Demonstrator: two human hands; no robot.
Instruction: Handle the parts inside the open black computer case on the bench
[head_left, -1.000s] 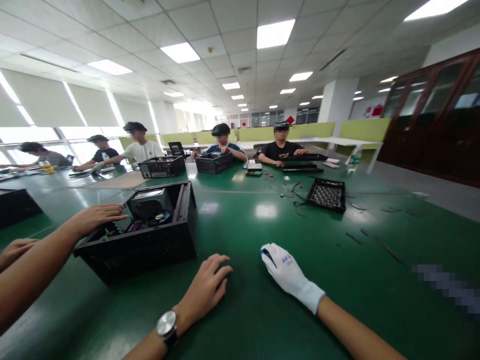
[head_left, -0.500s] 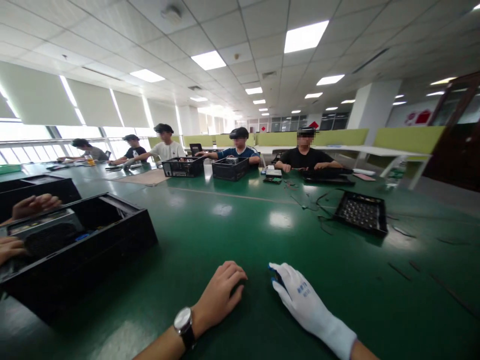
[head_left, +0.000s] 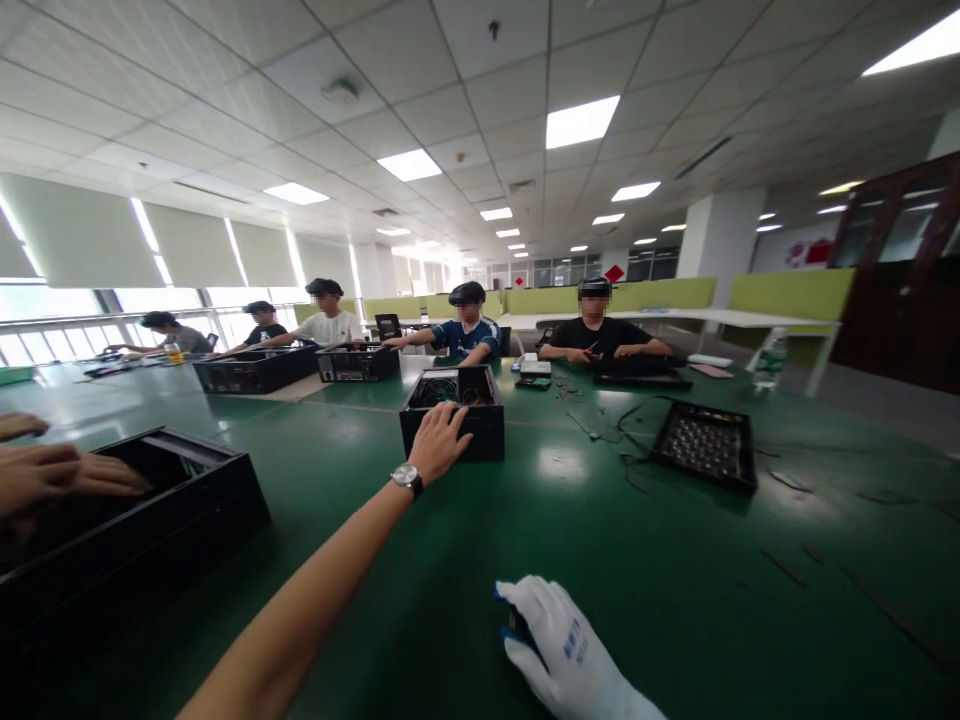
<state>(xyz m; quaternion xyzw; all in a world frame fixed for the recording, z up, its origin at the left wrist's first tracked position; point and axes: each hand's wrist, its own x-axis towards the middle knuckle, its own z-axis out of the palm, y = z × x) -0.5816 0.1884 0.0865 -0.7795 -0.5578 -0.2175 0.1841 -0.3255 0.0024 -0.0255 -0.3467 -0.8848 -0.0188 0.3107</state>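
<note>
My bare left hand (head_left: 441, 440), a watch (head_left: 406, 477) on its wrist, reaches far forward over the table. Its fingers are stretched and spread over the near rim of a black open-topped computer case (head_left: 480, 430); whether they press on it I cannot tell. Fans and wires show dimly inside the case. Close to me, low in the view, my right hand (head_left: 551, 640) wears a white glove with blue fingertips. Its thumb and fingers curl around a small dark thing that I cannot make out.
Another person's hands (head_left: 67, 475) work in a black case (head_left: 187, 500) at left. A black tray of small round parts (head_left: 705, 445) lies right, with dark strips (head_left: 784, 568) nearby. A bottle (head_left: 770, 360) stands at far right. Several people sit opposite across the green table (head_left: 360, 620).
My left hand has moved forward from the near table to the computer case. That case has come toward me from the person opposite. My right hand sits slightly lower and further left in view.
</note>
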